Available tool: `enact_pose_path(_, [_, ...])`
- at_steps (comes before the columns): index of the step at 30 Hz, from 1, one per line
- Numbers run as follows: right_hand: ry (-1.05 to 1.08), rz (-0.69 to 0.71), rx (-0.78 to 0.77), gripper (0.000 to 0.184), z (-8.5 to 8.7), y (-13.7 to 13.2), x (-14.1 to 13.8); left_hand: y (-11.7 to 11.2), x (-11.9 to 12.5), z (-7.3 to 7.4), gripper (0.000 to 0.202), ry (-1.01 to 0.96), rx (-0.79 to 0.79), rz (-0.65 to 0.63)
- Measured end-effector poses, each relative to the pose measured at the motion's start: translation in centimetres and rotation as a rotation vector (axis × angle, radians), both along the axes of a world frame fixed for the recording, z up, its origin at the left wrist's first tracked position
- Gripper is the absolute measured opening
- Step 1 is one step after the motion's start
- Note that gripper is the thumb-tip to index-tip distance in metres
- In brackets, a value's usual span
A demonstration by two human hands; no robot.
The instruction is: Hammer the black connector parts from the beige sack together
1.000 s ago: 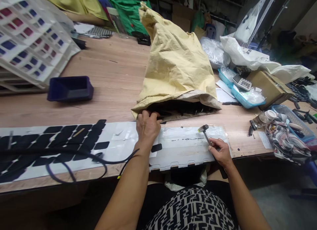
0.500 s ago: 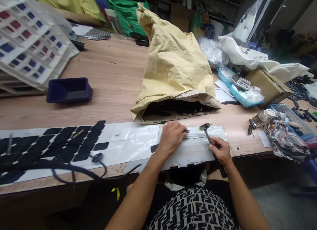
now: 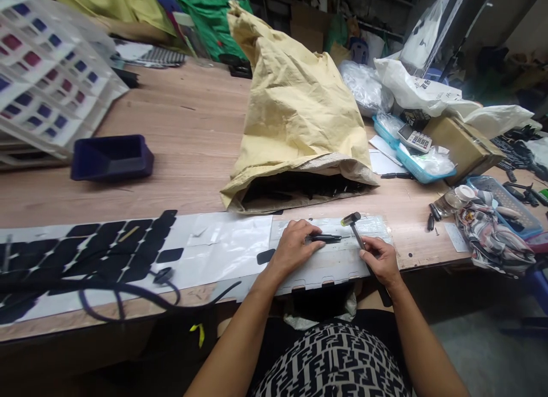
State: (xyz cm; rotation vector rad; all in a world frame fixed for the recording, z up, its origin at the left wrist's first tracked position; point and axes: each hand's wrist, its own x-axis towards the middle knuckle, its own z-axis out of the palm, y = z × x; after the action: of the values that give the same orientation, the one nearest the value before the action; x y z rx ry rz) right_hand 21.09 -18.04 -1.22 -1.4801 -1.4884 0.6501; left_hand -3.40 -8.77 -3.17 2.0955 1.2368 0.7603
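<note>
My left hand [image 3: 295, 244] is closed on a slim black pen-like piece [image 3: 326, 238], which lies low over the pale work board [image 3: 299, 276] and points right. A thin bright tip sticks out of its right end. My right hand [image 3: 382, 260] grips a small hammer [image 3: 351, 219] by its handle, the head raised just beyond the tip of the black piece. Directly behind the board, a yellow sack [image 3: 306, 112] lies with its dark mouth facing me; black pieces inside are only partly visible.
Left of the board, rows of black flat patches [image 3: 141, 243] lie on a white sheet, with a black cable [image 3: 141, 299] across them. A dark blue bin [image 3: 112, 157] and a white crate [image 3: 51, 83] stand behind. Blue baskets [image 3: 428, 166] and a jar [image 3: 456, 200] are at right.
My left hand has turned and lowered, and the black piece now shows at length, pointing right. The hammer in my right hand stays nearly in place. The view has shifted slightly.
</note>
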Motion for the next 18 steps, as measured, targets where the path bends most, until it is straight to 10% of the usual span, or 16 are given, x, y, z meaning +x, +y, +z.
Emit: enact_pose_path(18, [-0.108,0.151,0.001,0.031,1.1,-0.2,-1.5,0.2,0.1,-0.2,0.014,-0.012,-0.002,0.005])
